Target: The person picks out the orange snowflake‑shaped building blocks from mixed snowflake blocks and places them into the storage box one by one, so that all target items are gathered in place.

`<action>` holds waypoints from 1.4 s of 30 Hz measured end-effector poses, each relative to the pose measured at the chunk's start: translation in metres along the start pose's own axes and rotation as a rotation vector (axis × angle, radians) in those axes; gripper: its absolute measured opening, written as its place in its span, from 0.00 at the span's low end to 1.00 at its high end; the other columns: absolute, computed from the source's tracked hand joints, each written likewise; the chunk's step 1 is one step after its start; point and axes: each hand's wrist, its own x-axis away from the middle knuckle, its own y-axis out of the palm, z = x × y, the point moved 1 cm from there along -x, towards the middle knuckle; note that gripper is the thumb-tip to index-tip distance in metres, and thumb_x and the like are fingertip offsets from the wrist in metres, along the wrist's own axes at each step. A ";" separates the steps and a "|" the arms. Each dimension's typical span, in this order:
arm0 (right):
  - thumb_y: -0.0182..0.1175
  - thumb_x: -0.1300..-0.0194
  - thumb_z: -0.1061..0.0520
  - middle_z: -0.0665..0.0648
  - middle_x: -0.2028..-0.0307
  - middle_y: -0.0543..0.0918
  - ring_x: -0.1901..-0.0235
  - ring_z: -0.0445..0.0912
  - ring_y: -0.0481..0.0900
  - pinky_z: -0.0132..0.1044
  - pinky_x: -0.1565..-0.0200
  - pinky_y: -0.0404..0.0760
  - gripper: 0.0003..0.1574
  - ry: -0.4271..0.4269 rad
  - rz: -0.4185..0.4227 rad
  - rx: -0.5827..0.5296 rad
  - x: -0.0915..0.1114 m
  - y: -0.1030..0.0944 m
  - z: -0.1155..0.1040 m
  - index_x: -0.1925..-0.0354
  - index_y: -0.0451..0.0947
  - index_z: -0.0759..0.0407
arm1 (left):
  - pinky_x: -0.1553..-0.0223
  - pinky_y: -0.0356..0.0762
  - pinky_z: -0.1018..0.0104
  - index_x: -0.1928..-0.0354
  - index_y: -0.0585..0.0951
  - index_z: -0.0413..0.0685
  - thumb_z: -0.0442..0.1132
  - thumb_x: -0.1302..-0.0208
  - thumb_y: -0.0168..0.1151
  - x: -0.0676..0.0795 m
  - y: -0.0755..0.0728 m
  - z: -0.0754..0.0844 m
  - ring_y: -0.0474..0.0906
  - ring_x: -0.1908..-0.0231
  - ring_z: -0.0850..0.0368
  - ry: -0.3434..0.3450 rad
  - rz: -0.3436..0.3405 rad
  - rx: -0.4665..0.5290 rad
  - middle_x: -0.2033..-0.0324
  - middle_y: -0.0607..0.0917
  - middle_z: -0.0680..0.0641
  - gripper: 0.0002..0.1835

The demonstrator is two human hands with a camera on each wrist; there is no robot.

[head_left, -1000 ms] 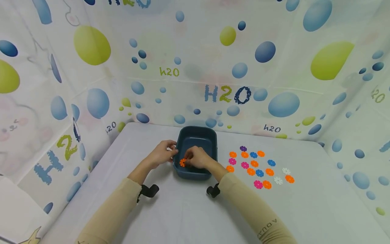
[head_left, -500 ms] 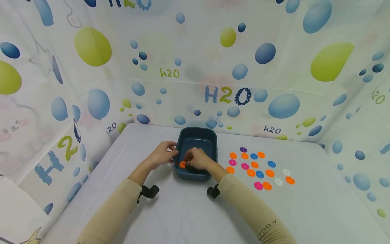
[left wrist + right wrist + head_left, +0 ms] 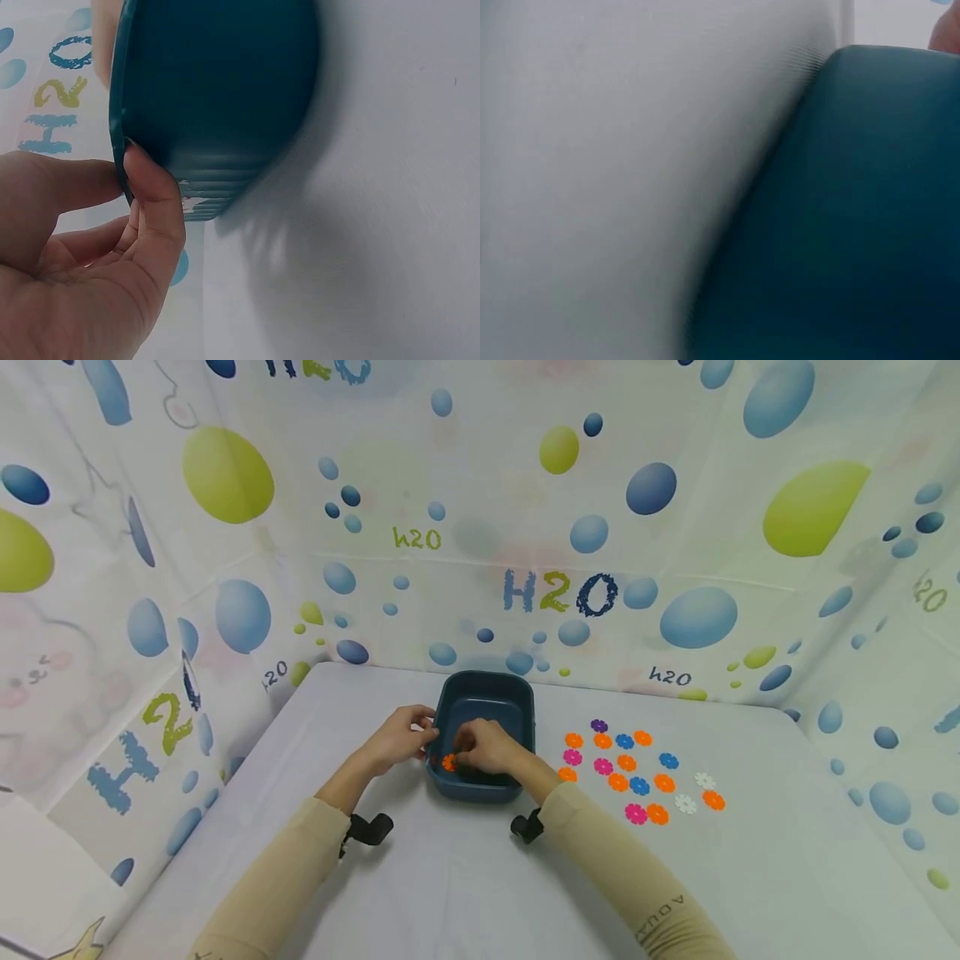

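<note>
A dark teal plastic tub (image 3: 491, 693) stands near the middle of the table. My left hand (image 3: 396, 742) pinches its left rim between thumb and fingers, as the left wrist view shows with the hand (image 3: 105, 247) at the tub wall (image 3: 217, 75). Inside the tub my right hand (image 3: 487, 747) reaches down with bent fingers. Beside its fingertips an orange flower-shaped plastic disc (image 3: 448, 762) shows at the tub's left side. The fingertips are hidden, so whether they grip a disc cannot be told. The right wrist view shows mostly the tub's outer wall (image 3: 840, 210).
Several flower-shaped discs lie loose on the white table (image 3: 750, 877) right of the tub, among them a purple disc (image 3: 598, 726), a pink disc (image 3: 636, 813), a blue disc (image 3: 668, 761) and a white disc (image 3: 685, 804). A printed curtain (image 3: 480, 527) hangs behind.
Almost nothing differs. My right hand stays low in the tub with only slight finger movement, and slightly less of the orange disc shows. The left hand keeps its place on the rim.
</note>
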 end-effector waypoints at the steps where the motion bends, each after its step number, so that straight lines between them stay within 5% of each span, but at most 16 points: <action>1: 0.69 0.34 0.59 0.55 0.63 0.87 0.67 0.43 0.83 0.34 0.62 0.83 0.14 -0.007 0.007 0.005 0.002 -0.003 -0.001 0.52 0.83 0.64 | 0.64 0.86 0.62 0.30 0.64 0.25 0.30 0.24 0.53 -0.001 0.000 0.000 0.81 0.59 0.43 -0.001 0.001 -0.003 0.57 0.74 0.39 0.25; 11: 0.69 0.32 0.52 0.62 0.50 0.86 0.55 0.49 0.85 0.40 0.51 0.85 0.23 -0.045 0.049 0.028 0.037 -0.035 -0.003 0.46 0.81 0.66 | 0.64 0.86 0.62 0.31 0.66 0.26 0.31 0.24 0.55 -0.004 0.006 0.002 0.80 0.62 0.47 -0.011 -0.003 -0.024 0.58 0.74 0.40 0.25; 23: 0.69 0.32 0.49 0.61 0.50 0.85 0.61 0.45 0.80 0.35 0.60 0.83 0.22 -0.056 0.060 -0.010 0.087 -0.060 0.001 0.47 0.82 0.61 | 0.63 0.87 0.61 0.32 0.66 0.26 0.31 0.24 0.55 -0.003 0.005 0.003 0.80 0.63 0.50 -0.001 0.012 -0.055 0.58 0.74 0.39 0.24; 31: 0.67 0.30 0.52 0.59 0.51 0.84 0.56 0.47 0.81 0.36 0.55 0.84 0.19 -0.103 0.071 -0.038 0.110 -0.072 0.010 0.46 0.81 0.60 | 0.62 0.87 0.61 0.32 0.67 0.26 0.31 0.24 0.55 -0.002 0.003 0.004 0.79 0.63 0.50 -0.007 0.012 -0.073 0.58 0.74 0.39 0.24; 42: 0.68 0.32 0.51 0.51 0.56 0.83 0.56 0.47 0.81 0.36 0.58 0.84 0.20 -0.001 0.102 0.019 0.141 -0.093 0.035 0.46 0.81 0.57 | 0.62 0.87 0.61 0.32 0.67 0.27 0.31 0.24 0.55 -0.004 0.000 0.001 0.78 0.63 0.50 -0.020 0.015 -0.086 0.57 0.73 0.39 0.24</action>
